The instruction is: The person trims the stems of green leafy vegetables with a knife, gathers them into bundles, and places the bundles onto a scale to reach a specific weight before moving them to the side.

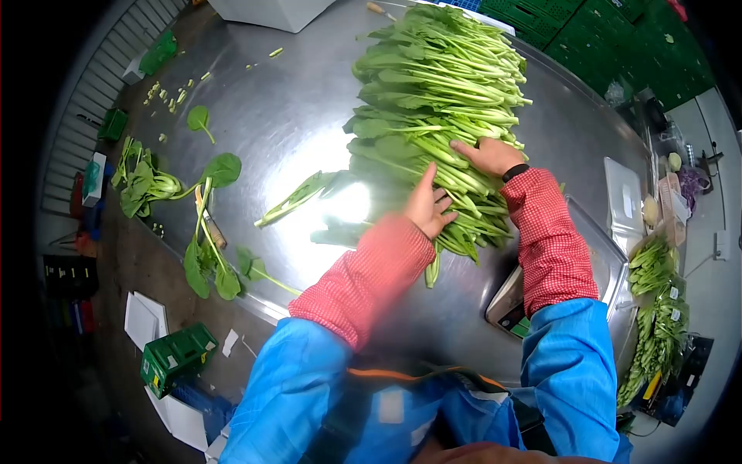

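A big pile of leafy green vegetables (pixel 433 100) lies across the middle of a round steel table (pixel 286 108). My left hand (pixel 429 205) rests with fingers apart on the near part of the pile, among the stems. My right hand (pixel 488 155) lies flat on the pile a little farther back, fingers spread over the pale stalks. Both arms wear red checked sleeves over blue ones. A black band sits on my right wrist. Neither hand visibly grips a bunch.
Loose leaves and stalks (pixel 209 255) lie at the table's left edge, with a knife (pixel 210 224) among them. A scale (pixel 510 305) sits at the near right rim. Bagged greens (pixel 657 325) lie at right. Green crates (pixel 610 39) stand behind; a small green box (pixel 176 354) is on the floor.
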Action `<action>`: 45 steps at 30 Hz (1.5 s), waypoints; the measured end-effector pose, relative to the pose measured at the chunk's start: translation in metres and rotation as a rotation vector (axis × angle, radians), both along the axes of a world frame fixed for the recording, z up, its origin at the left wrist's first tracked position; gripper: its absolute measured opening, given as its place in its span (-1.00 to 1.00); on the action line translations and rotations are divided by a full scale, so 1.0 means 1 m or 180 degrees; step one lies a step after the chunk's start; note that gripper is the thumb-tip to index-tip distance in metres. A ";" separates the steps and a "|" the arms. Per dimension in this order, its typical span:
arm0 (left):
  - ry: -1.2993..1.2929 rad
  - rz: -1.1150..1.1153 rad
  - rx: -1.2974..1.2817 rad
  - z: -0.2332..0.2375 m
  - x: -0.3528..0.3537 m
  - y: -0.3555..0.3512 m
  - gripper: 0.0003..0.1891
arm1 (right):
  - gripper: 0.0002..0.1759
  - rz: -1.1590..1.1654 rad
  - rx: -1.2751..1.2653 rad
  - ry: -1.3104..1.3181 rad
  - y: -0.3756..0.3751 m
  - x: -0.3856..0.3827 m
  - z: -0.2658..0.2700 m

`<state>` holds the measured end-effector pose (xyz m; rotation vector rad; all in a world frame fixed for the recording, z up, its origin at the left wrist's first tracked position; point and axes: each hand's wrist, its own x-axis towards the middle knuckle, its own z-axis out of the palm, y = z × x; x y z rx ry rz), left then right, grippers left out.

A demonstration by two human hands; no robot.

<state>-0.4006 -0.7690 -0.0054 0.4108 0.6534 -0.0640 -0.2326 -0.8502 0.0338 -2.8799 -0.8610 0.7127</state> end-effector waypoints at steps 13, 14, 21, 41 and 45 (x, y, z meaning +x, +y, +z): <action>-0.0589 0.0171 -0.0125 -0.020 -0.070 -0.008 -0.54 | -0.60 0.0146 0.1637 -0.1218 -0.024 -0.181 -0.004; -0.0506 0.0182 0.0124 -0.019 -0.091 -0.013 -0.55 | -0.61 0.0069 0.1547 -0.1033 -0.027 -0.198 -0.001; 0.0271 0.0280 0.1155 -0.015 -0.221 -0.037 -0.56 | -0.45 0.0238 0.1958 0.0473 -0.064 -0.297 -0.037; 0.0502 -0.0156 0.1597 -0.073 -0.284 0.001 -0.52 | -0.69 0.0490 0.1667 -0.0167 -0.056 -0.269 -0.089; 0.0678 -0.0138 0.0977 -0.053 -0.264 0.010 -0.53 | -0.42 -0.0437 0.1563 0.0797 -0.041 -0.288 -0.095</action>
